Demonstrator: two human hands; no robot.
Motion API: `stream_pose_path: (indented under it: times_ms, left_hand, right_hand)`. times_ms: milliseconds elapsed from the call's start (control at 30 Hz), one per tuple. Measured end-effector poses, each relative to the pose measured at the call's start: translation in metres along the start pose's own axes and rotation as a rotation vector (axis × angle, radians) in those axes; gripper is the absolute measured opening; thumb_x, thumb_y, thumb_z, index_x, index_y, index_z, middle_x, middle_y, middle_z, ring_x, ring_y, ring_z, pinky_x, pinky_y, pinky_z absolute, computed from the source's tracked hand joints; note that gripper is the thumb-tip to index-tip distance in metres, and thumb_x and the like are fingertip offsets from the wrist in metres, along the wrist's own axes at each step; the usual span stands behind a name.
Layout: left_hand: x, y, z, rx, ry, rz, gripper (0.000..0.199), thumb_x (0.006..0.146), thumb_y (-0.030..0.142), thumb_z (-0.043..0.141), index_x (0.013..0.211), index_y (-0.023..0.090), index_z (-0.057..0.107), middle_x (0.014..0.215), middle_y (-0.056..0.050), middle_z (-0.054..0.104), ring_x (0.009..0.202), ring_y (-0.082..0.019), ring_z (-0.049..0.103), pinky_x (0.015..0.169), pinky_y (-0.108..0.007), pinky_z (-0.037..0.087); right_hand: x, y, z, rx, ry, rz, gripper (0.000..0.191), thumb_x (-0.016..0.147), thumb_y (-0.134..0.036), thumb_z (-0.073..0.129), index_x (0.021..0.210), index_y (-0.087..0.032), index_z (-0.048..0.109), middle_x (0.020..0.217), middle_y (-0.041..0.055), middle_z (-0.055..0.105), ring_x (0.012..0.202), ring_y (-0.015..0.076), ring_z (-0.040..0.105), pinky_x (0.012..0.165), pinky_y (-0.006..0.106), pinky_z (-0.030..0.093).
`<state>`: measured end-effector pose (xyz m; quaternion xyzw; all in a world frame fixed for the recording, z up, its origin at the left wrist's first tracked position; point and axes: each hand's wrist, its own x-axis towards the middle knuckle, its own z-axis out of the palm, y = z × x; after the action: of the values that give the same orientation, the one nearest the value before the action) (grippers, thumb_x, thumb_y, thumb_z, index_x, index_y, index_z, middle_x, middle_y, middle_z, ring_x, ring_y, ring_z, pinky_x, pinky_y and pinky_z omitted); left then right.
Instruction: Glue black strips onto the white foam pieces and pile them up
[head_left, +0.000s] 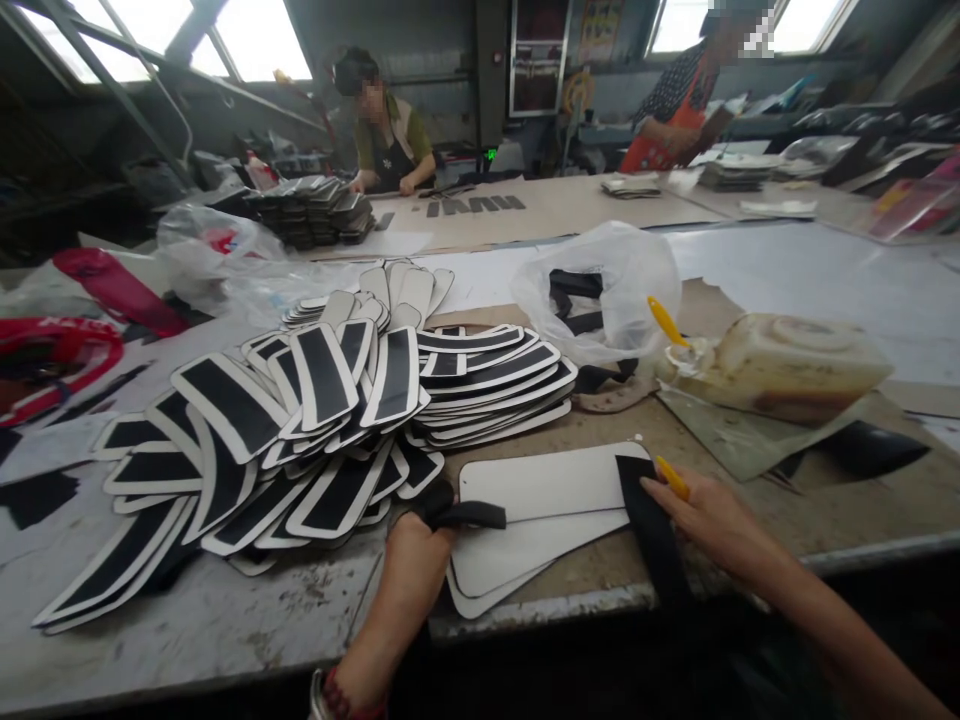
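My left hand [420, 562] is closed around black strips [474, 514], one of which sticks out over a pale rounded panel [551, 482]. Beneath that panel lies another pale panel [495, 590], partly covered. Pinched in my right hand [709, 512] is a long black strip [651, 530], its upper end at the panel's right end and the rest hanging over the table edge. A yellow handle [673, 478] also shows in my right hand; its working end is hidden. Left of the panels sits a heap of pale curved pieces [322, 375] bearing black strips.
A cut plastic jug [802, 360] lies on its side with a yellow-handled tool [664, 320] at its mouth. Behind is a clear plastic bag [637, 280] with black pieces. Two people [394, 140] work at a far table [555, 205]. The near table edge [570, 603] runs below my hands.
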<state>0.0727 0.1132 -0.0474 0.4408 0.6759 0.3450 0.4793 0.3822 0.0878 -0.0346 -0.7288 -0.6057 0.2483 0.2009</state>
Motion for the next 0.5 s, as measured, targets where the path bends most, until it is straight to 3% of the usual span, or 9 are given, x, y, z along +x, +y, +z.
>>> stream_pose_path:
  times_ms: [167, 233, 333, 400, 500]
  left_hand:
    - [0.017, 0.031, 0.021, 0.047, 0.047, 0.010, 0.025, 0.065, 0.038, 0.068, 0.067, 0.014, 0.062, 0.055, 0.001, 0.051, 0.053, -0.014, 0.045, 0.050, -0.024, 0.035]
    - [0.010, 0.048, 0.014, 0.033, 0.048, 0.007, 0.027, 0.066, 0.040, 0.068, 0.066, 0.014, 0.060, 0.051, 0.003, 0.045, 0.048, -0.011, 0.038, 0.046, -0.023, 0.030]
    - [-0.020, 0.062, -0.011, -0.082, -0.031, 0.021, 0.026, 0.066, 0.039, 0.069, 0.064, 0.017, 0.056, 0.049, 0.006, 0.041, 0.046, -0.008, 0.035, 0.043, -0.020, 0.027]
    - [-0.045, 0.054, -0.027, -0.023, -0.122, -0.039, 0.039, 0.070, 0.046, 0.067, 0.052, 0.016, 0.050, 0.049, 0.003, 0.046, 0.047, -0.009, 0.041, 0.045, -0.019, 0.031]
    - [-0.078, 0.020, -0.034, -0.068, -0.213, -0.232, 0.043, 0.073, 0.054, 0.062, 0.056, 0.015, 0.059, 0.051, -0.002, 0.057, 0.044, -0.012, 0.047, 0.043, -0.022, 0.035]
  right_hand:
    - [0.009, 0.006, -0.026, 0.003, 0.126, 0.111, 0.028, 0.080, -0.048, 0.047, 0.070, -0.022, 0.053, 0.048, -0.0017, 0.054, 0.046, 0.0187, 0.053, 0.053, 0.031, 0.041]
    - [0.002, 0.004, -0.039, 0.093, 0.121, 0.180, 0.031, 0.078, -0.052, 0.050, 0.069, -0.023, 0.051, 0.045, -0.0031, 0.051, 0.043, 0.0167, 0.051, 0.050, 0.030, 0.040]
    - [-0.020, -0.001, -0.053, 0.290, 0.002, 0.263, 0.039, 0.072, -0.060, 0.057, 0.066, -0.022, 0.048, 0.043, -0.0038, 0.048, 0.039, 0.0140, 0.045, 0.041, 0.026, 0.035]
    - [-0.036, -0.003, -0.052, 0.365, -0.099, 0.264, 0.041, 0.070, -0.060, 0.059, 0.062, -0.022, 0.047, 0.043, -0.0039, 0.046, 0.038, 0.0124, 0.042, 0.039, 0.025, 0.033]
    - [-0.050, -0.003, -0.036, 0.392, -0.217, 0.180, 0.038, 0.072, -0.055, 0.062, 0.059, -0.021, 0.050, 0.049, -0.0031, 0.048, 0.043, 0.0119, 0.043, 0.042, 0.024, 0.036]
